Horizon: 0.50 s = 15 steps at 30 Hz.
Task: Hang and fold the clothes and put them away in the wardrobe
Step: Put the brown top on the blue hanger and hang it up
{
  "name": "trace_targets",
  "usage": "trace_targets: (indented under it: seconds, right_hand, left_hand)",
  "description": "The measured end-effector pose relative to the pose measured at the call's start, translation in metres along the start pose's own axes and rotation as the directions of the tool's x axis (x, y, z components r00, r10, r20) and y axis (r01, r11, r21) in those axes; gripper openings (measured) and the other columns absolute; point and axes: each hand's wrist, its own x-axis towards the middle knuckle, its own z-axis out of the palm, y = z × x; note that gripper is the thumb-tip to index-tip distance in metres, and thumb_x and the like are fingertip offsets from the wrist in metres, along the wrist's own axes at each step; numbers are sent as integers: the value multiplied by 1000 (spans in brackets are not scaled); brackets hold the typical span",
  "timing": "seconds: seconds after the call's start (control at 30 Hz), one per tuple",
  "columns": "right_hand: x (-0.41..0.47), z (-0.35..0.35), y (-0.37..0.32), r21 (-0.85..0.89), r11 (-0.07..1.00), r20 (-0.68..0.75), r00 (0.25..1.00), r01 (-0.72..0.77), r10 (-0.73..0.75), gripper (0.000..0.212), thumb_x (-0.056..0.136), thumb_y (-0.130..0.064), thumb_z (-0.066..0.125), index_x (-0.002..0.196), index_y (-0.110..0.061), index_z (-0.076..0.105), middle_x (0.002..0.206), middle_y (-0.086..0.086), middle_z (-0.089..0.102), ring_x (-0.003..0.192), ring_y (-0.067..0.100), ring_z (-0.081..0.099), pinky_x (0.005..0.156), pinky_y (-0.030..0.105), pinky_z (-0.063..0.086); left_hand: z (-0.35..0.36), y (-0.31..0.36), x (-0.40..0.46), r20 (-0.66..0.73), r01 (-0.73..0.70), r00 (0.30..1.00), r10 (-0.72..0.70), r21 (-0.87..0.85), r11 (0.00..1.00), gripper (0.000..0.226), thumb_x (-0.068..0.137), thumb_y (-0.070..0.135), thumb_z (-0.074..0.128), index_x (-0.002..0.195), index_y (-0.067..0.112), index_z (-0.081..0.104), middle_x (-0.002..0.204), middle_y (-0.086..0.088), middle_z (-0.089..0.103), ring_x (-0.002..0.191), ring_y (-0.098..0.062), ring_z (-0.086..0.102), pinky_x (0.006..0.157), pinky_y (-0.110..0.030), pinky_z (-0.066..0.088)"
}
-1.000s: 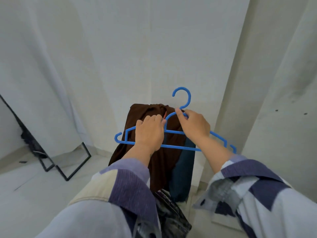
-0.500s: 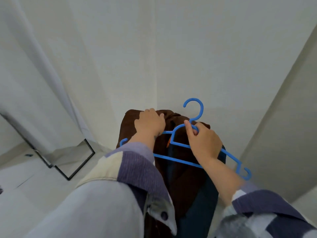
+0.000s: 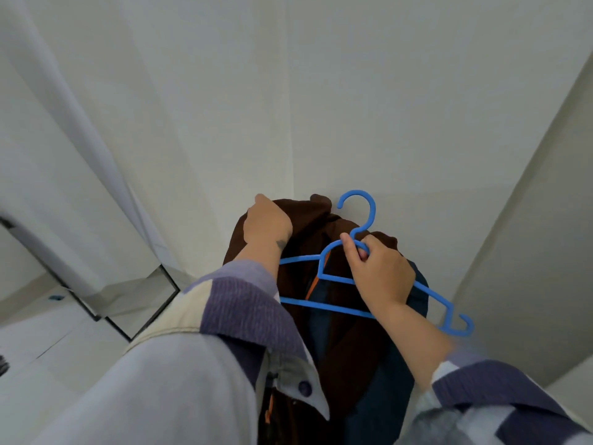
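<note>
Two white walls (image 3: 417, 107) meet in corner; right hand (image 3: 380, 274) pinches blue hanger (image 3: 333, 308), left hand (image 3: 268, 220) grips brown garment (image 3: 321, 226).

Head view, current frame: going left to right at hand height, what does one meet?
Black-framed mirror → left hand gripping the brown garment → right hand pinching the blue hanger's neck → hanger's end hook.

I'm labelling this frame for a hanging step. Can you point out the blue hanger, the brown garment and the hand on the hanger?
blue hanger (image 3: 324, 304): head view, on its bottom bar.
brown garment (image 3: 309, 224): head view, on its bunched top.
right hand (image 3: 382, 273): head view, on its back.
</note>
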Motion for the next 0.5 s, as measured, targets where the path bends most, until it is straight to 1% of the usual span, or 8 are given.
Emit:
trace_targets:
  seconds: [0.1,0.13,0.2,0.27,0.3,0.33,0.4,0.5]
  right_hand:
    - [-33,-32,-30,0,999,-24,998,50,-50,54,89,-62,39,54,-21,34,43,-7,36,37,11,33,39,25,28]
    - [-33,-33,-29,4,999,-21,998,52,-52,55,89,-63,38,54,-21,34,44,-6,37,38,12,34,40,27,30]
    - [-39,-40,-33,-2,999,-24,998,51,-51,54,89,-63,38,54,-21,33,44,-5,38,38,14,36,40,29,31]
    - [-38,-42,-31,-8,999,-23,999,42,-42,54,89,-62,39,54,-22,31,43,-5,37,38,14,35,40,28,29]
    - [-39,-43,-30,-21,999,-24,999,40,-40,54,89,-62,40,54,-22,30,43,-5,36,39,14,34,41,28,28]
    - [-40,-45,-27,-30,999,-23,999,39,-39,54,89,-61,40,54,-22,30,43,-5,36,39,15,34,41,27,28]
    - [-49,-52,-28,-41,998,-24,998,48,-49,54,89,-61,40,54,-21,33,43,-4,37,39,15,35,41,27,27]
    - [-58,-61,-26,-40,997,-16,998,62,-62,53,89,-61,40,54,-21,34,44,-5,38,40,13,35,41,25,27]
  left_hand:
    - [-42,-16,-23,47,-40,998,44,-78,996,34,92,13,38,119,-2,51,120,-19,59,104,-35,57,83,-37,44]
    - [-43,-14,-26,64,-62,996,69,-109,992,38,92,21,38,117,-3,54,117,-20,60,97,-34,57,78,-37,43]
    - [-50,-18,-37,120,-81,988,94,-106,991,60,90,50,38,116,-1,56,114,-15,62,92,-31,57,75,-34,41]
    - [-49,-21,-43,200,-118,974,108,38,992,75,78,72,44,115,8,59,110,-8,62,99,-30,58,81,-34,44]
    - [-49,-25,-46,233,-128,968,97,120,985,70,75,71,51,113,13,61,109,-6,63,101,-29,59,84,-35,47]
    - [-47,-31,-44,243,-152,964,106,180,972,58,78,62,56,111,16,62,109,-4,64,101,-28,59,86,-36,48]
    - [-51,-48,-47,238,-142,968,83,242,960,37,84,42,57,111,17,63,111,-7,65,101,-28,59,87,-36,48]
    - [-56,-64,-54,221,-72,975,10,274,959,36,83,31,50,113,15,62,114,-10,63,104,-32,58,95,-42,46]
